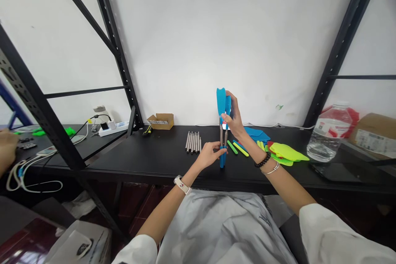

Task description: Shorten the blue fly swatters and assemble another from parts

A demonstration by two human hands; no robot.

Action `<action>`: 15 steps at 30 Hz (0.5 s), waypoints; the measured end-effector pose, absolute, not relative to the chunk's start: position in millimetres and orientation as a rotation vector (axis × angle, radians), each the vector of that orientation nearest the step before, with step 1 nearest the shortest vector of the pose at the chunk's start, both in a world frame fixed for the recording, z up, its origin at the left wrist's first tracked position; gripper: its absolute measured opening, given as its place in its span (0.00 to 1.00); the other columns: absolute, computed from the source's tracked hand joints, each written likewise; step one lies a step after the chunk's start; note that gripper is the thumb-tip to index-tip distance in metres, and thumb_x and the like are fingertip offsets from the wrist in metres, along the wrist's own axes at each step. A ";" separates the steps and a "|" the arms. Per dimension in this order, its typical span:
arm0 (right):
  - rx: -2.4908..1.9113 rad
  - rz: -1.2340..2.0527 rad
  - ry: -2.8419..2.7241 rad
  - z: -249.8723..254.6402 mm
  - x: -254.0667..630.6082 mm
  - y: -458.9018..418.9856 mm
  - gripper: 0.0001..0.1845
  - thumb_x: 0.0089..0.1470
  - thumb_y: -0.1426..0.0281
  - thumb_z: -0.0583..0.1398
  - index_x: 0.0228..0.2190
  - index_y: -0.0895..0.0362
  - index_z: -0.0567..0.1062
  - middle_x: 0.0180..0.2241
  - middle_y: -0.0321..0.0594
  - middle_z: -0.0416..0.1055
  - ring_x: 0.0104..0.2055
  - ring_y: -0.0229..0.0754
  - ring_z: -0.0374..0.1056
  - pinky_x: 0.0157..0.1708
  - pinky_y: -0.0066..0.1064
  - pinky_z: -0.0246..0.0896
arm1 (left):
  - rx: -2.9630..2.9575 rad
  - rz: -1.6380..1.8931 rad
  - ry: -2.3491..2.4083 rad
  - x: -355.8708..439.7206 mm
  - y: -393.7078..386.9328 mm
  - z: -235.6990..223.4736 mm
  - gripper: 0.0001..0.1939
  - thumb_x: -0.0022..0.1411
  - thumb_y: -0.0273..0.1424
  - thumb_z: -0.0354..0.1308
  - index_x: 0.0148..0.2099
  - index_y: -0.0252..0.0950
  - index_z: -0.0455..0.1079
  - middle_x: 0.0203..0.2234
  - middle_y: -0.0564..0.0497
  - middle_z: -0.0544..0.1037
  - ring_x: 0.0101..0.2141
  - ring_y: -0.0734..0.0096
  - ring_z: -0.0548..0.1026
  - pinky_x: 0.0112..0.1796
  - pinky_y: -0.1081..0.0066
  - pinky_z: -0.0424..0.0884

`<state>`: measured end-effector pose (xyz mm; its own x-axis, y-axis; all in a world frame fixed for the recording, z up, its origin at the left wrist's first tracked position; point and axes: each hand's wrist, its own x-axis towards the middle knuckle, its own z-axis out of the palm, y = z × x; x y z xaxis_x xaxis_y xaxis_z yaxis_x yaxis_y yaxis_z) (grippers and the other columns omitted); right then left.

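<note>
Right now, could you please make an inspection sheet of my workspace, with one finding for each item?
Surface: black table, no spill seen.
Work items: blue tools held upright; rods in a row; sticks and coloured flat pieces lying to the right.
Clutter: cutter, box, bottle.
Hands: left hand at the blue tools' lower part, right hand at the top.
Cables: white cables looped, far left.
Surroundings: black frame; another person's hand, left edge.
</note>
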<state>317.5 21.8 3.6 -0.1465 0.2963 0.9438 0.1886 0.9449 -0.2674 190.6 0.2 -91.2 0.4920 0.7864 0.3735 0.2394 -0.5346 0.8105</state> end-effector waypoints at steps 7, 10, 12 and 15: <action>-0.416 0.111 -1.684 -1.4 320.5 21.2 0.33 0.49 0.47 0.46 0.54 0.44 0.44 0.55 0.42 0.47 0.55 0.51 0.51 0.46 0.46 0.58 | 2.041 0.999 0.842 193.0 0.0 -91.7 0.17 0.56 0.40 0.52 0.38 0.29 0.68 0.31 0.44 0.76 0.31 0.66 0.74 0.25 0.74 0.70; -0.411 0.138 -1.678 -3.1 321.3 22.9 0.33 0.49 0.47 0.46 0.54 0.44 0.45 0.56 0.42 0.47 0.54 0.50 0.52 0.45 0.45 0.60 | 2.045 0.996 0.854 193.3 0.1 -91.6 0.17 0.56 0.40 0.53 0.38 0.29 0.68 0.31 0.44 0.77 0.31 0.66 0.74 0.25 0.74 0.71; -0.384 0.154 -1.667 -4.4 320.8 24.0 0.33 0.48 0.47 0.47 0.53 0.44 0.46 0.55 0.42 0.48 0.55 0.50 0.51 0.46 0.45 0.59 | 2.045 1.001 0.849 193.1 -0.1 -91.4 0.17 0.56 0.40 0.52 0.38 0.29 0.68 0.31 0.44 0.77 0.31 0.65 0.74 0.26 0.74 0.71; -0.375 0.170 -1.655 -5.7 318.9 24.7 0.33 0.48 0.48 0.47 0.53 0.45 0.47 0.54 0.43 0.50 0.56 0.50 0.49 0.47 0.46 0.58 | 2.040 1.008 0.838 192.4 -0.5 -91.1 0.18 0.56 0.40 0.52 0.37 0.29 0.68 0.31 0.43 0.77 0.31 0.65 0.74 0.26 0.74 0.71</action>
